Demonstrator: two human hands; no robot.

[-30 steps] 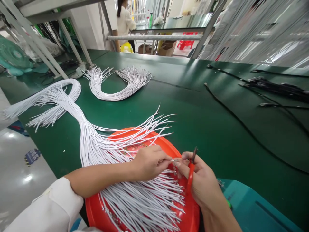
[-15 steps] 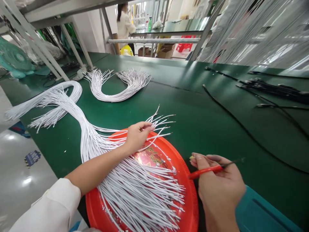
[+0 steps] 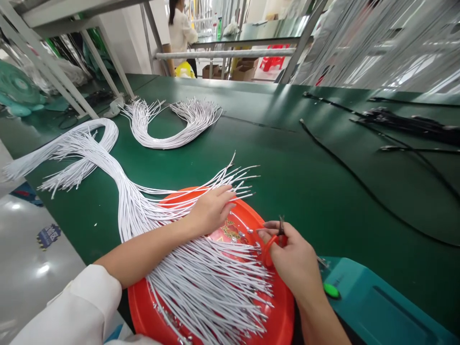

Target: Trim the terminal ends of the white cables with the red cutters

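Observation:
My left hand (image 3: 212, 211) lies over the upper strands of a bundle of white wires (image 3: 201, 268), its fingers stretched and the thumb apart. Several wire ends (image 3: 246, 179) fan out just beyond its fingertips. Most of the bundle rests across a red plastic tray (image 3: 283, 306) with a printed pattern on its bottom and small shiny bits scattered in it. At the tray's right rim, my right hand (image 3: 294, 258) grips small scissors (image 3: 271, 249) with red handles, the dark blades pointing up. Whether its fingertips pinch anything else is too small to tell.
A teal machine (image 3: 381, 292) with a green button stands right of the tray. More white wire bundles (image 3: 161, 143) lie to the left and back, black cables (image 3: 402, 125) to the right. Metal shelf legs (image 3: 108, 62) rise at the back left; a person (image 3: 179, 31) stands beyond the table.
My right hand has moved left to the tray's rim, turning the scissors from pointing right to pointing up. My left hand has loosened from a pinch among the wire ends and its fingers have straightened.

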